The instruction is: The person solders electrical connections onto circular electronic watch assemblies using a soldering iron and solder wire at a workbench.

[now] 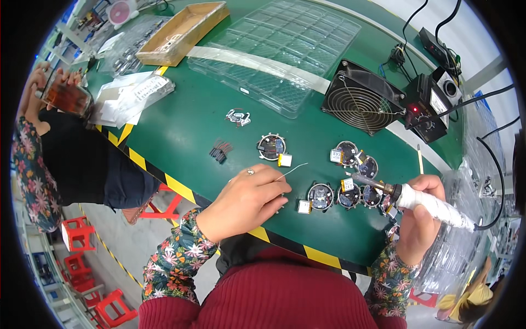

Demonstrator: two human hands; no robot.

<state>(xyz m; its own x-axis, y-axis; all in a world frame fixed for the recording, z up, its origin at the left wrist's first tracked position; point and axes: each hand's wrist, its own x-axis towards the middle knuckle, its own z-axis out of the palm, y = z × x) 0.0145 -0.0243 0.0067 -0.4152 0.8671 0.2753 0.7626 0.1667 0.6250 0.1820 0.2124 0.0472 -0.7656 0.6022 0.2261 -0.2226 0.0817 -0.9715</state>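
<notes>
My right hand [421, 219] grips a soldering iron [433, 205] by its white-wrapped handle, its tip pointing left above several round circuit modules. My left hand [246, 198] is closed over the table's front part, with a thin strand of solder wire [294, 169] sticking out of its fingers. A sliver of something round shows under those fingers, mostly hidden. Right of it lies a round module [320, 196] with a small silver battery [304, 206] beside it. Another module [271, 147] with its battery [284, 160] sits beyond my left hand.
A bundle of small black parts [220, 151] and some small metal pieces [238, 117] lie farther back. Clear plastic trays [285, 49], a wooden box [183, 34], a black fan [364, 98] and a soldering station [424, 109] stand behind. A co-worker at left holds an amber container [67, 97].
</notes>
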